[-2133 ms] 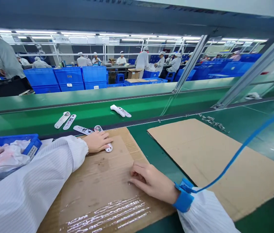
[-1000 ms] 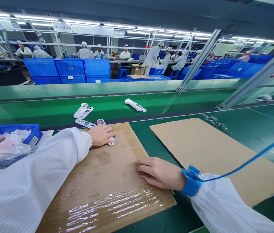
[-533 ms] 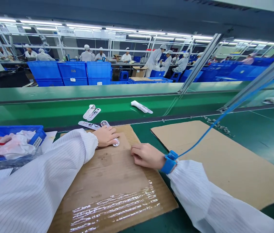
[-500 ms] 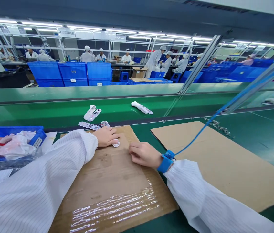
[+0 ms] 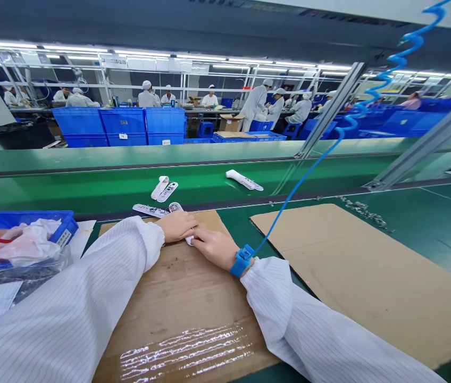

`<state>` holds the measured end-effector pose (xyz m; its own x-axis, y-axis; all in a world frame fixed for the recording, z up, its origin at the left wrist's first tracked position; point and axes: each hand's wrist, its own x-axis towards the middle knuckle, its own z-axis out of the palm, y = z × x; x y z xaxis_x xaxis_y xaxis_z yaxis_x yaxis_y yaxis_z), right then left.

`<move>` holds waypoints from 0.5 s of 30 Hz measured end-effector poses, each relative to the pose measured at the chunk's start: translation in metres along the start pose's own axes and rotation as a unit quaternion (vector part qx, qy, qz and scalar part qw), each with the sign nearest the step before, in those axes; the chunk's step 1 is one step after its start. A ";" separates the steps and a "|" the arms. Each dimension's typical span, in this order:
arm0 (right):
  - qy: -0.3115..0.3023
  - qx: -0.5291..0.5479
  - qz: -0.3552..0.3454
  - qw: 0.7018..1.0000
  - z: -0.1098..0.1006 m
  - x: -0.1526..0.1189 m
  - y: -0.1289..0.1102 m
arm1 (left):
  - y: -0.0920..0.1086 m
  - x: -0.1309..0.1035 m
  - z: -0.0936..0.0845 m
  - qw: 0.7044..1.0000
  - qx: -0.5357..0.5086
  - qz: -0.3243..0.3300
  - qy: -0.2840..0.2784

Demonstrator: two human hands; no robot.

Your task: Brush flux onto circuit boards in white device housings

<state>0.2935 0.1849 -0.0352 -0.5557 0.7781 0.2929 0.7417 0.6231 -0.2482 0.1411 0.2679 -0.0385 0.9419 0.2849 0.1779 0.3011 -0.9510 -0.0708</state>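
My left hand [image 5: 177, 225] lies over a flat white elongated part [image 5: 175, 207] on the near cardboard sheet [image 5: 181, 303] and holds it down; only the part's two ends show. My right hand [image 5: 213, 247] has its fingers drawn together, their tips against the part's near end beside my left hand. Whether something small is pinched in them is hidden. A blue wrist strap [image 5: 242, 260] with a coiled blue cord [image 5: 309, 170] sits on my right wrist. A second flat part [image 5: 148, 210] lies just left of my left hand.
On the green conveyor belt [image 5: 90, 186] lie a pair of flat parts [image 5: 164, 190] and a white device [image 5: 244, 181]. A blue bin [image 5: 64, 230] with plastic bags stands at left. A second cardboard sheet [image 5: 361, 266] lies at right. Other people work behind blue crates [image 5: 124, 125].
My right hand has moved from the middle of the cardboard up and left to the part under my left hand. The parts on the belt have drifted right. My left hand stayed.
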 end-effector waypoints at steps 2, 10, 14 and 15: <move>-0.013 0.028 0.004 1.000 -0.002 0.001 -0.002 | 0.000 -0.001 0.001 1.000 -0.001 0.001 0.002; 0.016 0.201 0.167 0.965 0.004 0.012 0.000 | 0.001 -0.001 0.000 1.000 0.004 0.000 0.006; 0.002 0.290 0.288 0.913 0.010 0.011 0.008 | 0.002 -0.001 -0.002 1.000 0.007 -0.008 0.011; -0.016 0.313 0.306 0.899 0.009 0.011 0.009 | 0.002 -0.001 -0.001 1.000 0.008 -0.009 0.011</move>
<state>0.2906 0.1999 -0.0428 -0.1322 0.9862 -0.0994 0.5609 -0.0082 -0.8279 0.1407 0.2653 -0.0374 0.9330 0.2989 0.2002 0.3201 -0.9438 -0.0828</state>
